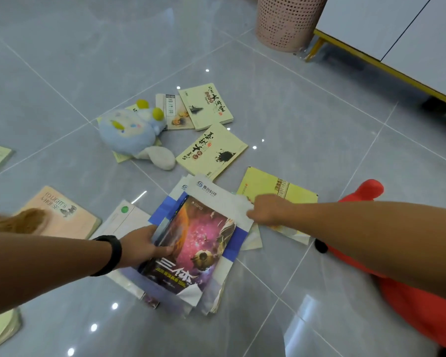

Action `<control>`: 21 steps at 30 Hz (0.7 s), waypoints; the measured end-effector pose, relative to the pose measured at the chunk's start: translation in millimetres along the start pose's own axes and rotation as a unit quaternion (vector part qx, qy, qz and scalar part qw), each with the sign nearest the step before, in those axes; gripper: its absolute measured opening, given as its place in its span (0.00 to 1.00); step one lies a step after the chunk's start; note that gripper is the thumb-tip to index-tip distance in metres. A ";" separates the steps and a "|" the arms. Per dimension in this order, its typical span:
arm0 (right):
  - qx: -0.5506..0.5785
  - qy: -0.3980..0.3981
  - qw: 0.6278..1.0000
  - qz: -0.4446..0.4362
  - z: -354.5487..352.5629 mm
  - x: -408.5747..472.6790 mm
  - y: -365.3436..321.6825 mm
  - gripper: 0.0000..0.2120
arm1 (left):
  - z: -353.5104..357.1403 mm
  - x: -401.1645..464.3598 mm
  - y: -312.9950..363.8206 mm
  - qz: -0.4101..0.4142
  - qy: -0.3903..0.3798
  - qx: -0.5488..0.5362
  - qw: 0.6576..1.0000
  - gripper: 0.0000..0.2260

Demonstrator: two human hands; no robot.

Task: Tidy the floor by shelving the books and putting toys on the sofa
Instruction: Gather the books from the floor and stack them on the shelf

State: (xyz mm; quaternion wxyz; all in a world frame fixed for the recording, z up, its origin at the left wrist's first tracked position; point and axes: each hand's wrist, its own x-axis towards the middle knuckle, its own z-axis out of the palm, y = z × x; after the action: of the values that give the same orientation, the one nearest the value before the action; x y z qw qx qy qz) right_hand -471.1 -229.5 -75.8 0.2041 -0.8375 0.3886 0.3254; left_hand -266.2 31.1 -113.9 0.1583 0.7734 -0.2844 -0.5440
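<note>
Books with glossy space-art covers (pixel 191 243) — gathered at 6 o'clock — are gripped by both hands, left (pixel 142 244), right (pixel 267 210); lifting is needed next.

One head-worn view – looking steeply down and forward at the grey tiled floor (pixel 307 119), close above it, pink perforated basket (pixel 283 21) at the far edge.

Bright even light, ceiling-lamp glints on glossy floor (pixel 294 112), edges perhaps bowed
</note>
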 end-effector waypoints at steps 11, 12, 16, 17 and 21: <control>0.406 -0.236 0.877 0.100 78.4 -20.5 -25.6 0.34 | -25.4 19.7 22.2 -0.071 0.067 0.021 0.995 0.49; 0.423 -0.235 0.869 0.105 78.8 -21.1 -28.5 0.35 | -25.3 18.1 25.1 -0.077 0.048 0.004 0.996 0.46; 0.424 -0.208 0.874 0.110 87.6 -24.1 -43.7 0.35 | 8.3 13.9 26.7 -0.086 0.048 -0.043 0.994 0.33; 0.417 -0.208 0.877 0.113 91.9 -26.9 -45.9 0.36 | 16.8 14.1 25.6 -0.085 0.055 -0.040 0.994 0.34; 0.397 -0.189 0.892 0.108 101.7 -25.9 -41.8 0.43 | 9.8 13.4 26.2 -0.108 0.024 -0.076 0.991 0.27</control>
State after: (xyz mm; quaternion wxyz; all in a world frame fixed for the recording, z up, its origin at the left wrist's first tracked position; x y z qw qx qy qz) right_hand -490.2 -129.9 -125.5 0.5525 -0.5628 0.5274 0.3160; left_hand -279.1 2.9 -113.0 0.1641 0.7980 -0.1530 -0.5593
